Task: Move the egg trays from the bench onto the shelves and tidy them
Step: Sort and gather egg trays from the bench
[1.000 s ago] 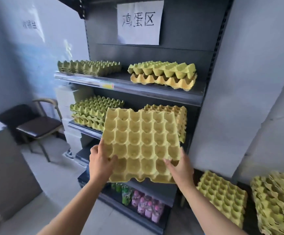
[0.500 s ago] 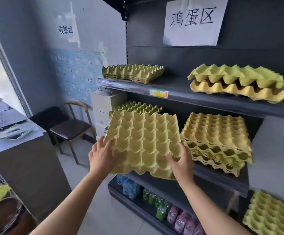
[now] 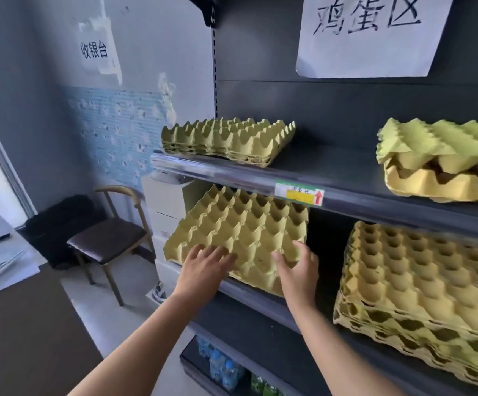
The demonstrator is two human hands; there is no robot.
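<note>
On the middle shelf (image 3: 260,305), left end, head view: one egg tray (image 3: 240,232) lies tilted, near edge overhanging the front lip, not yet seated. Left hand (image 3: 203,267) is spread flat on it, fingers straight and pressing. Right hand (image 3: 298,270) is also laid loosely on the near edge, gripping nothing.

Count of tray groups shelved: three stacks, namely upper-left stack (image 3: 226,141), upper-right stack (image 3: 443,167) (two trays, askew) and middle-right stack (image 3: 420,295) (several, uneven).

Judgement: placement is mostly underway and squaring remains. The bench is out of view, so the remainder is unknown.
</note>
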